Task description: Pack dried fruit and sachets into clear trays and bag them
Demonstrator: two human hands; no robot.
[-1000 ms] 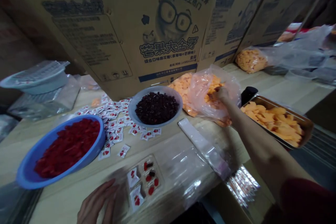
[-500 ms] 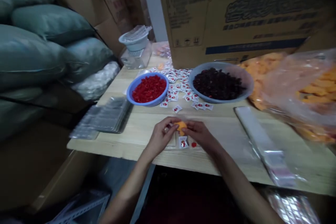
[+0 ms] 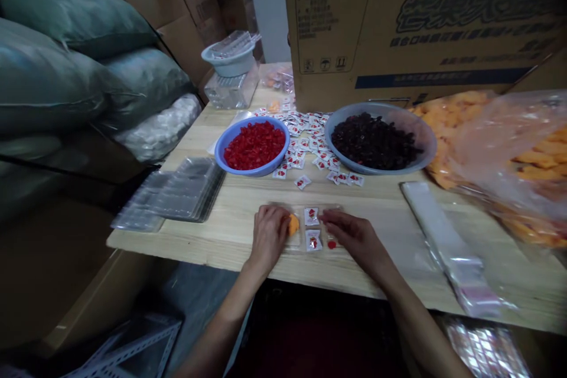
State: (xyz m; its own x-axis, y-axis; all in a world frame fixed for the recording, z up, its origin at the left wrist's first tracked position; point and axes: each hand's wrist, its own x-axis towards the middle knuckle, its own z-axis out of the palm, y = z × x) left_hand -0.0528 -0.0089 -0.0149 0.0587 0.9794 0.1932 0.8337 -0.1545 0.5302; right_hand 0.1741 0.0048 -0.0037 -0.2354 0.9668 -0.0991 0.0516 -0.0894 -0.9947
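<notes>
A clear plastic tray point(image 3: 302, 245) with compartments lies on the table between my hands. My left hand point(image 3: 269, 235) is over its left side, fingers curled on a soft-looking orange piece point(image 3: 293, 224). In the middle of the tray sit two small white printed sachets point(image 3: 313, 240), one above the other. My right hand point(image 3: 357, 239) is at the tray's right side, fingertips pinched together at its upper part; what they hold, if anything, is hidden. Just below those fingertips, a red piece point(image 3: 332, 244) rests in the right compartment.
Beyond the tray stand a blue bowl of red pieces point(image 3: 217, 156) and a larger bowl of dark pieces point(image 3: 429, 150), with scattered sachets point(image 3: 302, 182) between. Stacked clear trays point(image 3: 188, 189) lie left; plastic sleeves point(image 3: 436, 230) and bagged orange pieces point(image 3: 478, 142) lie right. A large carton point(image 3: 328, 29) stands behind.
My hands have moved apart from over the tray's middle. The orange piece went left with my left hand, my right hand shifted right, and both sachets now show.
</notes>
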